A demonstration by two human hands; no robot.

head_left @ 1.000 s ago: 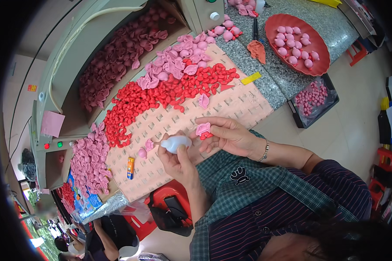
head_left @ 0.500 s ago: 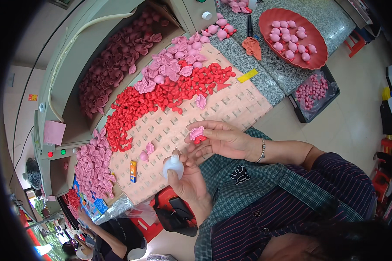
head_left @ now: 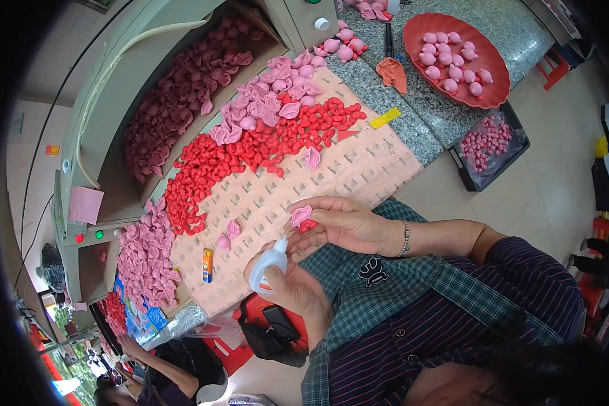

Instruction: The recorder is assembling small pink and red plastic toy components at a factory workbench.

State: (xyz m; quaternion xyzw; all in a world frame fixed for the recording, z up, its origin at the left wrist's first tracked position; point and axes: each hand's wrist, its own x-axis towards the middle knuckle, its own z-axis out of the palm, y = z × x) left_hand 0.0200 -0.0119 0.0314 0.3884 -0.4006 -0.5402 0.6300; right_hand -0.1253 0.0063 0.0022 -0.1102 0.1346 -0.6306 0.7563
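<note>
My left hand [head_left: 296, 296] is wrapped round a small white squeeze bottle [head_left: 268, 266] with a thin nozzle. The nozzle points up and right, just below my right hand [head_left: 360, 226]. Between the thumb and fingers of that hand sits a pink shell-shaped piece [head_left: 301, 216] with a red piece [head_left: 308, 224] against its lower side. Whether the nozzle touches them I cannot tell. Nearby on the peach mat [head_left: 358, 179] lie a single pink shell [head_left: 312, 158] and another pink shell [head_left: 233, 229] beside a pink ball [head_left: 224, 241]. An orange-and-blue tube [head_left: 207, 265] lies left of the bottle.
Heaps of red pieces [head_left: 243, 152] and pink shells [head_left: 254, 108] line the mat's far side, before a grey machine [head_left: 98, 145]. A red scalloped plate [head_left: 413, 61] holds pink balls at upper right; a black crate [head_left: 463, 172] stands below it. Another person's arm [head_left: 159, 365] shows at lower left.
The bottle has risen and tilted to the right, bringing its nozzle closer to the pink piece. My right hand has shifted slightly down and left with the piece.
</note>
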